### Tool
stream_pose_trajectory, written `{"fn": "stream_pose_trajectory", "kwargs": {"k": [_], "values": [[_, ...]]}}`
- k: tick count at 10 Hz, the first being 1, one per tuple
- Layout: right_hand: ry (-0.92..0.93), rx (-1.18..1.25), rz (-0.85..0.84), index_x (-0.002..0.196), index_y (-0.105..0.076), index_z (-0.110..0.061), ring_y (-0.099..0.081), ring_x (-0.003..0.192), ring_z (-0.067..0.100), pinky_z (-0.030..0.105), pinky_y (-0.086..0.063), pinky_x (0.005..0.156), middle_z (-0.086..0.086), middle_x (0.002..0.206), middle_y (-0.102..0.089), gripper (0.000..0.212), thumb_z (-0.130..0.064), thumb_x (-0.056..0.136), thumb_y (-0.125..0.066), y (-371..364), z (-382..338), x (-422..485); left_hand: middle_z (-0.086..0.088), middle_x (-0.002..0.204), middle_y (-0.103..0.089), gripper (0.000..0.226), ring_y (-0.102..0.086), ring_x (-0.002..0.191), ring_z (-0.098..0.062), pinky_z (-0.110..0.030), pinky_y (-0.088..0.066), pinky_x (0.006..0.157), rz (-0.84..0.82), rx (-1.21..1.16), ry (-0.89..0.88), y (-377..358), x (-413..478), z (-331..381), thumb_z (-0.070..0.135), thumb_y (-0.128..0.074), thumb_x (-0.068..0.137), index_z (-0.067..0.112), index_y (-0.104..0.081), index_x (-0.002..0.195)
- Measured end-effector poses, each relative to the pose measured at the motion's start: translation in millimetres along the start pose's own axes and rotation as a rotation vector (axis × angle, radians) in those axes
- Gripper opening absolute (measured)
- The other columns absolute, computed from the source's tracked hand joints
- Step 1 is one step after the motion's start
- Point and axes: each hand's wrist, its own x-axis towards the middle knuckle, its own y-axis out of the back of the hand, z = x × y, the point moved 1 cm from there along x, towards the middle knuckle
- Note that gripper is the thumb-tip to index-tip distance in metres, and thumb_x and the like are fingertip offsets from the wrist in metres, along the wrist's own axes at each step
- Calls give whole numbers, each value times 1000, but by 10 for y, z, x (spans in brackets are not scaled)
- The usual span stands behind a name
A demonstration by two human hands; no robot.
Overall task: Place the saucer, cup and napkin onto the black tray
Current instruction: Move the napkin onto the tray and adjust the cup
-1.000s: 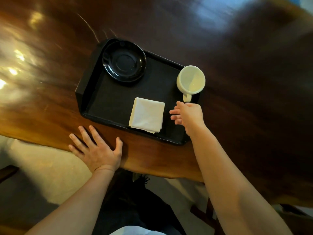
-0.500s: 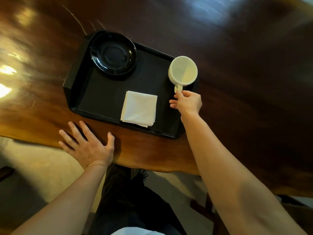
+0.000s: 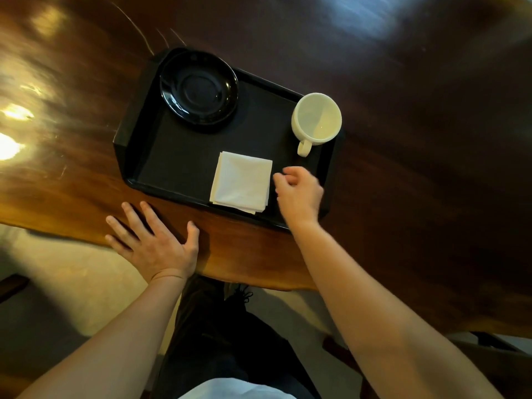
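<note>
The black tray (image 3: 178, 165) lies on the dark wooden bench (image 3: 417, 133), near the bench's front edge, and it carries all three things. The black saucer (image 3: 198, 89) sits in the tray's far left corner, flat and bare. The white cup (image 3: 316, 118) stands upright at the tray's far right corner, close against the rim, with its handle turned toward the tray's near side; nothing shows inside it. The folded white napkin (image 3: 241, 181) lies flat by the tray's near rim, right of the tray's middle, apart from both saucer and cup. The right hand (image 3: 299, 194) hovers over the tray's near right corner, just beside the napkin's right edge and a little short of the cup handle; its grip is loosely curled, fingers bent inward, holding nothing and touching neither napkin nor cup. It looks slightly blurred. The left hand (image 3: 155, 240) rests palm down on the bench just in front of the tray's near rim, its grip spread wide with the fingers fanned out flat, holding nothing.
</note>
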Motion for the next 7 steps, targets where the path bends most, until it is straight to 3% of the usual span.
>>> {"fn": "stream_pose_trajectory", "kwargs": {"k": [1,2,3,4,5,6,7], "values": [[269,-293,-226,141,-58,-17,-51,128,21,30,-45,103,4,133,-60,49,-23,95,-70,-238,-194,-21,-19,170,-15,96,-6,156,-47,-63,-4,124,-3,8,3,4,-2,-1,69,-40,87,9,-23,161],[388,-676,-341,150,-47,-26,-31,142,31,44,-35,112,5,153,-44,62,-28,93,-71,-385,-444,171,-19,170,-15,97,-6,156,-48,-63,-3,124,-10,13,5,1,13,8,69,-40,87,9,-23,161],[392,-793,-398,150,-46,-25,-35,138,33,46,-38,108,7,150,-44,61,-25,94,-70,-474,-493,263,-20,170,-15,97,-6,156,-48,-63,-4,124,-17,17,6,6,19,-7,69,-41,87,8,-23,160],[351,-743,-422,146,-48,-22,-41,131,31,43,-45,99,9,142,-47,60,-20,92,-73,-489,-438,327,-20,170,-16,97,-7,156,-48,-63,-4,124,-13,13,-5,4,3,5,68,-42,87,8,-25,160],[291,-675,-448,129,-55,-19,-55,113,26,38,-54,87,7,125,-57,44,-15,89,-73,-497,-449,382,-20,170,-16,97,-7,156,-48,-63,-4,124,-17,22,-4,6,10,5,69,-41,87,8,-25,160],[223,-591,-416,108,-63,-15,-59,100,23,33,-49,74,2,106,-57,19,-15,90,-71,-472,-430,454,-19,170,-16,97,-6,156,-47,-63,-3,124,-21,22,-3,4,12,3,70,-41,87,9,-25,160],[137,-445,-314,106,-64,-15,-59,97,20,33,-51,76,1,103,-58,13,-18,93,-67,-424,-377,501,-19,170,-16,97,-6,156,-47,-63,-3,124,-24,24,4,6,13,-3,70,-40,87,9,-25,161]]}}
